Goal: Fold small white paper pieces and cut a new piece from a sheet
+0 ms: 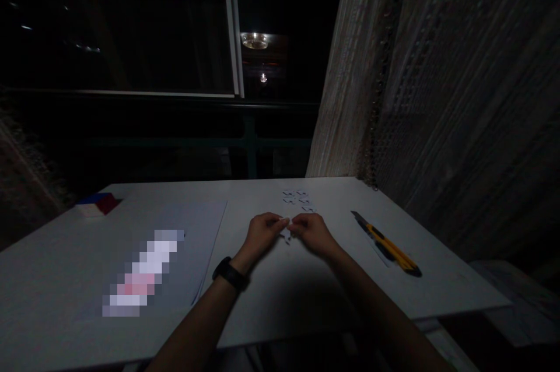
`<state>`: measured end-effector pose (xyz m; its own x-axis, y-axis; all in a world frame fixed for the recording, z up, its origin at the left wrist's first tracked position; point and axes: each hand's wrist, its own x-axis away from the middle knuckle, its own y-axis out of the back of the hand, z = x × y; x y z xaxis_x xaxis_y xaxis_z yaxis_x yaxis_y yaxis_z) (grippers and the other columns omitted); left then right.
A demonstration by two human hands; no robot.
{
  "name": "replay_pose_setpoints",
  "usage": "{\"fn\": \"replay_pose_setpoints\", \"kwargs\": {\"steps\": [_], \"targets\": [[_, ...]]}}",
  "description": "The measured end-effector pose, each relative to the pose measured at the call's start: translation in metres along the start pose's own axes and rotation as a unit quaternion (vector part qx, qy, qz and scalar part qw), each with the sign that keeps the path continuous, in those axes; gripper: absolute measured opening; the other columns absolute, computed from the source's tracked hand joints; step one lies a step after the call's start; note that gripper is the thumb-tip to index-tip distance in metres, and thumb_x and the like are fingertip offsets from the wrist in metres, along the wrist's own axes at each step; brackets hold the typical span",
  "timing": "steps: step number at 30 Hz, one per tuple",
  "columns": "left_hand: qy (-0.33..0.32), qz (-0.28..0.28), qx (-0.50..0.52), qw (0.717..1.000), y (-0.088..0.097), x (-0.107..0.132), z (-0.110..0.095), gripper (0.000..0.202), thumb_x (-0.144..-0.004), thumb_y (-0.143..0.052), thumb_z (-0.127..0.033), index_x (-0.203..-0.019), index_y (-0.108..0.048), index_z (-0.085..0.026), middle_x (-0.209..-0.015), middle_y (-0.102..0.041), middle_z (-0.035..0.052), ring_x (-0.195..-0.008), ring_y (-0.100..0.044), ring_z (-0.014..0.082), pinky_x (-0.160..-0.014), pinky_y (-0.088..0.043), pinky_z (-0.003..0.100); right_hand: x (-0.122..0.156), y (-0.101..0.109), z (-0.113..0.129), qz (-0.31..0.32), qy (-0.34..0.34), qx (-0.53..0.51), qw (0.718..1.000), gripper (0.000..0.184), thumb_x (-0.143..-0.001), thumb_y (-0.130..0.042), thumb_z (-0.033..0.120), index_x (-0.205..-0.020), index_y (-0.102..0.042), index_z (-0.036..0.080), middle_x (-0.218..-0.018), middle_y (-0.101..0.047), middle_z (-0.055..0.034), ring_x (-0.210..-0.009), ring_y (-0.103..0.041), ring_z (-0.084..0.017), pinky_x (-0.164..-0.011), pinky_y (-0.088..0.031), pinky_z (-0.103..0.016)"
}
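Note:
My left hand [262, 233] and my right hand [312, 232] meet over the middle of a white table [306, 290], fingertips pinched together on a small white paper piece [287, 226]. A bit of that piece hangs just below the fingers. Several similar small white pieces [300, 200] lie on the table just beyond my hands. A dark watch [230, 273] sits on my left wrist. The room is dim, so the piece's shape is hard to make out.
A yellow and black utility knife [387, 242] lies to the right. A sheet of paper [175, 244] with a blurred patch lies to the left. A red, white and blue block [96, 204] sits at the far left corner. A curtain [437, 98] hangs at right, a dark window behind.

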<state>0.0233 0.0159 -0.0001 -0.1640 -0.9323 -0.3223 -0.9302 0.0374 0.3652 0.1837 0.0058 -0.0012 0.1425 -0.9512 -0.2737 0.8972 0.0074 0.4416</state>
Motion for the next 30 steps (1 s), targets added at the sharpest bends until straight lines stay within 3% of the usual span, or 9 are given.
{"fn": "replay_pose_setpoints", "kwargs": {"steps": [6,14,17,21,30], "targets": [[-0.047,0.006,-0.113,0.992,-0.0004,0.002,-0.0004,0.037,-0.075,-0.05,-0.047,-0.058,-0.06,-0.016,-0.054,-0.054,0.0004,-0.056,-0.048,0.0127,-0.054,-0.032,0.023,-0.0018,0.0001,-0.0039,0.05,-0.034,-0.085,0.995,0.018,-0.066,-0.062,0.03,-0.058,-0.059,0.015,-0.051,-0.058,0.0004,-0.049,-0.051,-0.011,-0.05,-0.039,-0.022],[-0.024,-0.012,-0.096,0.995,-0.0033,0.0003,0.0055,0.031,-0.069,-0.057,-0.042,-0.052,-0.053,-0.016,-0.051,-0.047,-0.0025,-0.053,-0.043,0.0113,-0.052,-0.03,0.023,-0.0018,-0.0014,-0.0075,0.09,-0.084,-0.175,0.977,0.026,-0.059,-0.069,0.036,-0.061,-0.058,0.013,-0.051,-0.059,-0.0005,-0.044,-0.05,-0.009,-0.047,-0.039,-0.023],[-0.028,-0.001,-0.058,0.998,-0.0008,-0.0008,0.0064,0.032,-0.068,-0.058,-0.039,-0.047,-0.048,-0.017,-0.05,-0.044,-0.0028,-0.054,-0.042,0.0112,-0.053,-0.031,0.024,-0.0007,-0.0011,-0.0042,0.07,-0.109,-0.212,0.969,0.03,-0.051,-0.074,0.032,-0.07,-0.058,0.014,-0.052,-0.058,0.0022,-0.044,-0.051,-0.01,-0.046,-0.04,-0.023],[-0.052,0.039,-0.028,0.997,0.001,-0.0001,0.0061,0.032,-0.07,-0.055,-0.035,-0.045,-0.048,-0.017,-0.05,-0.046,-0.0014,-0.056,-0.044,0.0124,-0.057,-0.033,0.025,0.0008,0.0008,0.0007,0.065,-0.083,-0.236,0.966,0.037,-0.048,-0.074,0.021,-0.081,-0.06,0.015,-0.056,-0.057,0.0046,-0.048,-0.053,-0.009,-0.05,-0.041,-0.023],[-0.112,0.053,-0.223,0.967,-0.0015,0.0048,-0.002,0.025,-0.08,-0.046,-0.032,-0.059,-0.049,-0.018,-0.063,-0.051,0.0022,-0.067,-0.047,0.0162,-0.062,-0.032,0.027,0.0012,0.001,0.0016,0.063,-0.062,-0.197,0.976,0.034,-0.05,-0.071,0.02,-0.081,-0.061,0.015,-0.052,-0.054,0.0068,-0.049,-0.051,-0.008,-0.052,-0.039,-0.022]]}}
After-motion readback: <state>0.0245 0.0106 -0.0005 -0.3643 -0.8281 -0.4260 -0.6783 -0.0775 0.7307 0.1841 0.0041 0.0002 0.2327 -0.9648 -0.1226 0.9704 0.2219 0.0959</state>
